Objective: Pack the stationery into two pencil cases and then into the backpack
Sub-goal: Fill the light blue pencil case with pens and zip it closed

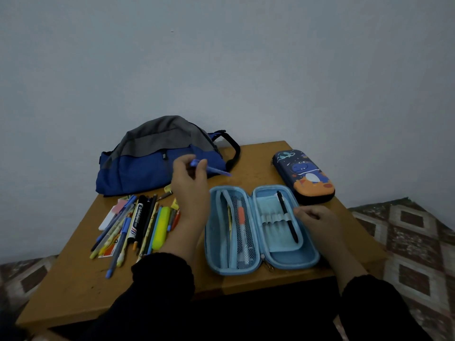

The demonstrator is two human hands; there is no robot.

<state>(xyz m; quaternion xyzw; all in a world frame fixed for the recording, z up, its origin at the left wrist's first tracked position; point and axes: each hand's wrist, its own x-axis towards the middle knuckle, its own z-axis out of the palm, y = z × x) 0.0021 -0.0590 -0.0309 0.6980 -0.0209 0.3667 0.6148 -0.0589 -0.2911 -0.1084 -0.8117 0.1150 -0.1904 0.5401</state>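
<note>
Stationery is heaped loose on the left half of the wooden table: pens, pencils, a yellow highlighter and a black-and-white marker whose barrel carries printed lettering too small to be read. A blue pen is pinched between the fingers of the left hand, raised just above the far left corner of the open pencil case.

The light-blue case is spread flat at the near middle of the table; an orange-and-white pen is lodged behind the mesh of its left half, and a black pen is tucked under the elastic loops of its right half. The right hand is curled loosely at the case's right rim, nothing being held in it, apparently to steady the case.

Filling of the first case is judged to be early, since most items remain outside. Next, the blue pen would need to be turned lengthwise and slid under a free loop or behind the mesh.

The second pencil case, closed, with a cartoon dinosaur print and no legible words, is set far right. The backpack is at far left; a small dark tag on it cannot be read.
</note>
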